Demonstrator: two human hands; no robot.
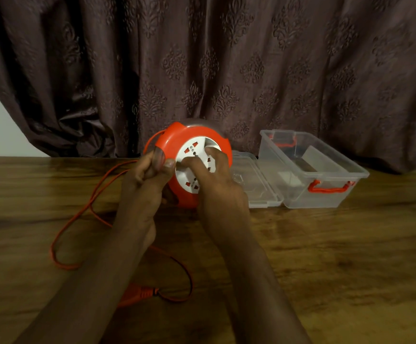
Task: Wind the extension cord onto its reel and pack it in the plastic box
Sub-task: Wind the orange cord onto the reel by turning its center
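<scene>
Both hands [150, 180] [212, 175] in a grip on the reel [192, 167] (plug [140, 292] half hidden).

reel [203, 142]: orange round housing, white socket face toward the camera, upright at table centre | cord [78, 214]: orange, loose loops trailing out to 8 o'clock of the reel, plug [140, 292] at 6 o'clock | plastic box [326, 180]: clear, orange handles, open, lid [254, 184] flat beside it, 3 o'clock of reel
</scene>
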